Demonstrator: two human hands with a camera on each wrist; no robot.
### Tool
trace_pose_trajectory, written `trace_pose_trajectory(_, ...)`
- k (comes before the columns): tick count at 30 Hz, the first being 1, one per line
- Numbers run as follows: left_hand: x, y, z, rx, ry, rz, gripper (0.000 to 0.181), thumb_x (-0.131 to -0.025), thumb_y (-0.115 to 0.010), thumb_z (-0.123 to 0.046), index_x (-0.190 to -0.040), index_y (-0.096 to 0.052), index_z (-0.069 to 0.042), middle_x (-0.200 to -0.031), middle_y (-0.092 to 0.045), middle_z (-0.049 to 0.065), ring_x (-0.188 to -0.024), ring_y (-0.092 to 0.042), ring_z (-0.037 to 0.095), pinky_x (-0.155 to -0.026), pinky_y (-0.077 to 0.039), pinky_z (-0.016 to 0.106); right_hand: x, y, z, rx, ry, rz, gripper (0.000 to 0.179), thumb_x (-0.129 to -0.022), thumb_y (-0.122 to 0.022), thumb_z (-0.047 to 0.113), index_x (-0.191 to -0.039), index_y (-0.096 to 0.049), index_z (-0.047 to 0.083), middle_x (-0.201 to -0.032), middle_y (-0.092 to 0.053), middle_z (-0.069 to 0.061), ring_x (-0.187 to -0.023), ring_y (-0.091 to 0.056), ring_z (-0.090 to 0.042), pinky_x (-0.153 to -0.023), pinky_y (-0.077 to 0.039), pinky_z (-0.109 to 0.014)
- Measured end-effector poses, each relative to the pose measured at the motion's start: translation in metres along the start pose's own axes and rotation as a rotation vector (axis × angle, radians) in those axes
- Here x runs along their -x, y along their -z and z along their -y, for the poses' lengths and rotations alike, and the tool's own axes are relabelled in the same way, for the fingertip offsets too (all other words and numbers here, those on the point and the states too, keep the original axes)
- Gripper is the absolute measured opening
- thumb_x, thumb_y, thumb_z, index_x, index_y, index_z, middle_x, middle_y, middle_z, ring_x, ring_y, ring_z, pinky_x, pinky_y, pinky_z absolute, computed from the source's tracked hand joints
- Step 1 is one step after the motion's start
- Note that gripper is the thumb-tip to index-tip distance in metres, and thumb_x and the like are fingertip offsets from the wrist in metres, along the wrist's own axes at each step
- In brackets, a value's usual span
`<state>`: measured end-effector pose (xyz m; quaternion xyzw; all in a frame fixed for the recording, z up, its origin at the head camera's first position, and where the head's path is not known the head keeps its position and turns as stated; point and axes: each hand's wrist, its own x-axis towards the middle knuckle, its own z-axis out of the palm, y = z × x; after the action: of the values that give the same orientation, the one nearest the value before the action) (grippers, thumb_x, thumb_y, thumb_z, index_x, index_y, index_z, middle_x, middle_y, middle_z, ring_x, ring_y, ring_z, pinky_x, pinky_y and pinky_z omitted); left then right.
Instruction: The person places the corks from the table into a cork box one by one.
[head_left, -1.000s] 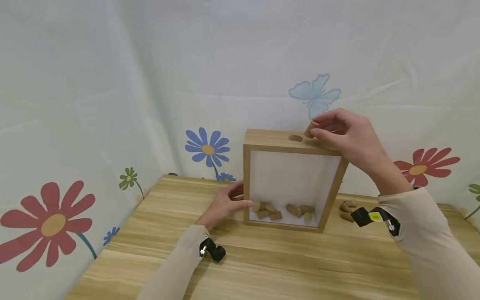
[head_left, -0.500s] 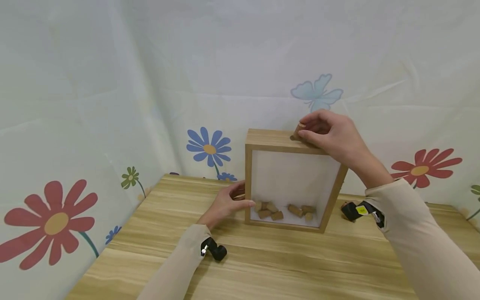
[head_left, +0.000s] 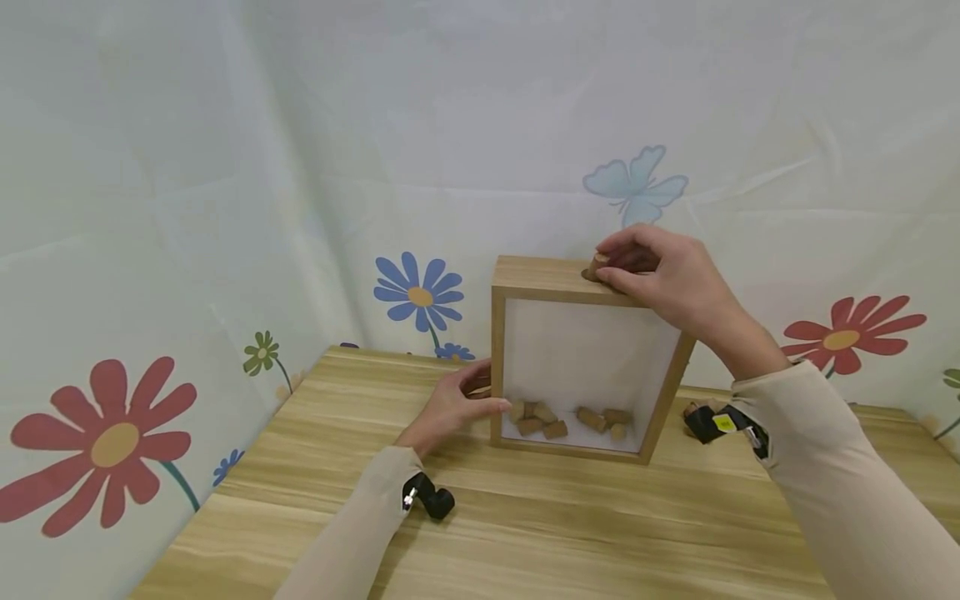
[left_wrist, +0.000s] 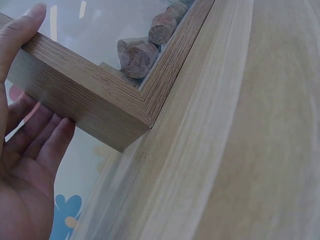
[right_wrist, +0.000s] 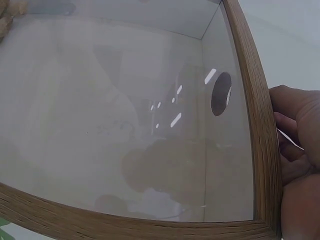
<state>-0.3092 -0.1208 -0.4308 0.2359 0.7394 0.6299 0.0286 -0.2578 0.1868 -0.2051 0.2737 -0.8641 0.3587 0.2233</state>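
Observation:
A shallow wooden shadow box (head_left: 536, 273) with a clear front stands upright on the table, several wine corks (head_left: 555, 430) lying along its bottom inside. My left hand (head_left: 452, 408) grips its left side low down; in the left wrist view the thumb lies over the front edge and the fingertips (left_wrist: 66, 125) touch the side. Between thumb and fingers, my right hand (head_left: 667, 271) pinches a cork (head_left: 597, 265) that stands at the hole in the box's top. From below, the right wrist view shows that round hole (right_wrist: 221, 94); the pinched cork is hidden there.
A few loose corks (head_left: 690, 409) lie on the table (head_left: 570, 533) to the right of the box, partly covered by the right wrist camera (head_left: 705, 423). Behind the table's back edge hangs a white cloth (head_left: 465, 167) printed with flowers and a butterfly.
The right hand has moved left along the box's top with the cork, from beside the hole onto it, and the cork now stands more upright and slightly lower. The left hand stays put.

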Motion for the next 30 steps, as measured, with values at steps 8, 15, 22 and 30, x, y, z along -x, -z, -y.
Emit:
trace_pose_trajectory(8, 0.001, 0.001, 0.000, 0.005, 0.017, -0.001, 0.079, -0.091, -0.087, -0.014, -0.157, -0.046, 0.000, -0.151, -0.057, 0.019, -0.137, -0.057, 0.036, -0.112, -0.050, 0.039, 0.005, 0.007, -0.002, -0.009, -0.007, 0.012, 0.030, -0.098, -0.080, 0.011, -0.124, -0.071, 0.000, -0.115, -0.076, -0.013, -0.095, -0.070, -0.001, -0.080, -0.053, -0.011)
trace_pose_trajectory(15, 0.001, -0.001, -0.001, 0.000, 0.027, -0.005, 0.082, -0.090, -0.088, -0.016, -0.158, -0.046, -0.001, -0.152, -0.056, 0.017, -0.136, -0.058, 0.035, -0.111, -0.051, 0.037, 0.029, 0.027, -0.010, -0.020, -0.103, -0.089, 0.032, -0.097, -0.081, 0.016, -0.128, -0.072, 0.008, -0.117, -0.077, -0.006, -0.097, -0.069, 0.005, -0.083, -0.051, -0.009)
trace_pose_trajectory(22, 0.001, -0.001, -0.001, -0.013, 0.024, -0.012, 0.083, -0.089, -0.089, -0.018, -0.158, -0.046, -0.002, -0.152, -0.056, 0.016, -0.136, -0.058, 0.035, -0.111, -0.051, 0.038, 0.058, 0.047, -0.032, -0.071, -0.167, -0.264, 0.033, -0.097, -0.080, 0.014, -0.129, -0.073, 0.006, -0.106, -0.074, 0.024, -0.096, -0.069, 0.006, -0.080, -0.050, -0.007)
trace_pose_trajectory(30, 0.002, -0.001, -0.001, -0.014, 0.033, -0.014, 0.082, -0.089, -0.089, -0.017, -0.158, -0.047, -0.003, -0.152, -0.057, 0.015, -0.136, -0.058, 0.033, -0.111, -0.051, 0.037, 0.095, 0.058, -0.064, -0.134, -0.336, -0.314, 0.034, -0.099, -0.079, 0.019, -0.132, -0.073, 0.014, -0.104, -0.075, 0.026, -0.098, -0.068, 0.006, -0.067, -0.049, -0.010)
